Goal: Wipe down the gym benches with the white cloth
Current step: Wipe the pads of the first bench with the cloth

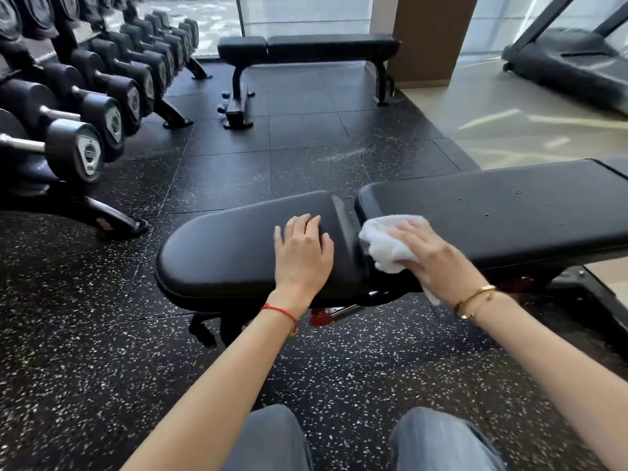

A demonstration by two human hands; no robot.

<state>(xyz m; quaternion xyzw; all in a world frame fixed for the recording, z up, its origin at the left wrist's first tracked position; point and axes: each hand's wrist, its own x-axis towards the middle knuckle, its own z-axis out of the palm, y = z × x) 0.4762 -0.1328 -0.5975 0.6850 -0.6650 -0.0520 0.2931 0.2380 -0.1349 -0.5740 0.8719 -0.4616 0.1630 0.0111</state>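
A black padded gym bench (509, 212) stands right in front of me, made of a short seat pad (221, 253) on the left and a long back pad on the right. My left hand (302, 256) rests flat on the seat pad near the gap between the pads. My right hand (431, 260) presses a crumpled white cloth (387, 243) onto the left end of the long pad, fingers spread over it. A second black bench (326, 45) stands farther back by the window.
A rack of black dumbbells (85, 107) runs along the left side. A brown pillar (424, 35) and a treadmill (571, 59) are at the back right. Speckled rubber flooring (272, 158) lies between the two benches. My knees show at the bottom edge.
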